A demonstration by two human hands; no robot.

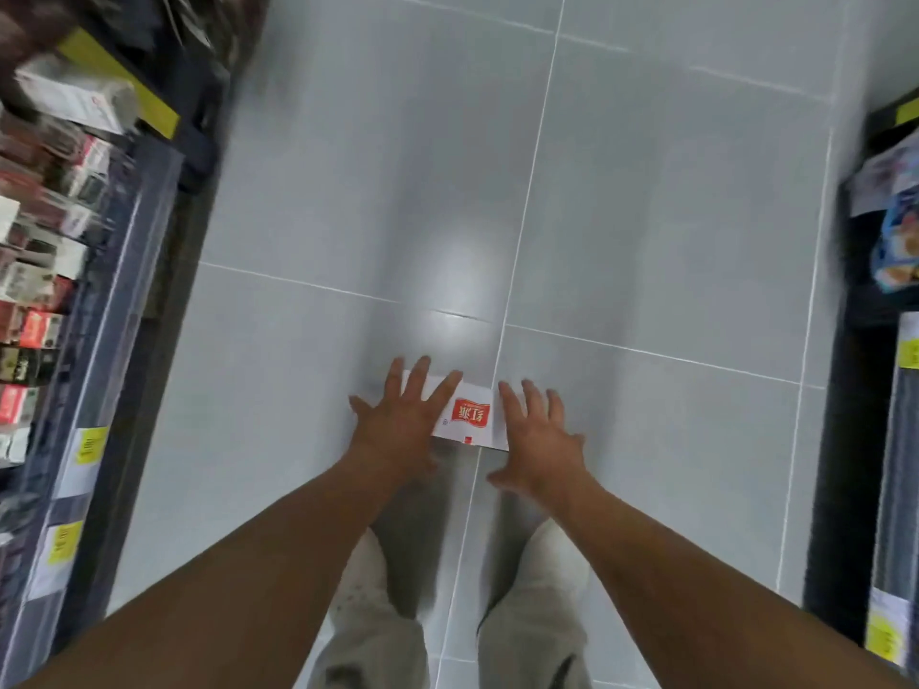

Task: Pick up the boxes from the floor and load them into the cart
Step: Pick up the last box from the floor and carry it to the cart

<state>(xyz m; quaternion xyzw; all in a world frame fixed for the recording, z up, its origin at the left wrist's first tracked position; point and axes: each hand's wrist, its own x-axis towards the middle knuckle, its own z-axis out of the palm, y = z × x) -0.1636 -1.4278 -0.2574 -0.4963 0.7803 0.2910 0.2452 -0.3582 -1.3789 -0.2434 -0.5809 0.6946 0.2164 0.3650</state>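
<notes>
Both hands, left hand (404,421) and right hand (539,436), are spreading wide open over the white box (470,415) lying on the floor (646,241).

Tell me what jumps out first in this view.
Two bare hands, left hand and right hand, spread open over the ends of a white box with a red label, low centre on the grey tiled floor. Stocked shelves line the left and right edges.

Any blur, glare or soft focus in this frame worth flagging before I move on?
Head view: left shelves and right shelves are smeared by motion blur; a soft glare patch sits on the floor beyond the white box; left hand and right hand are fairly sharp.
</notes>
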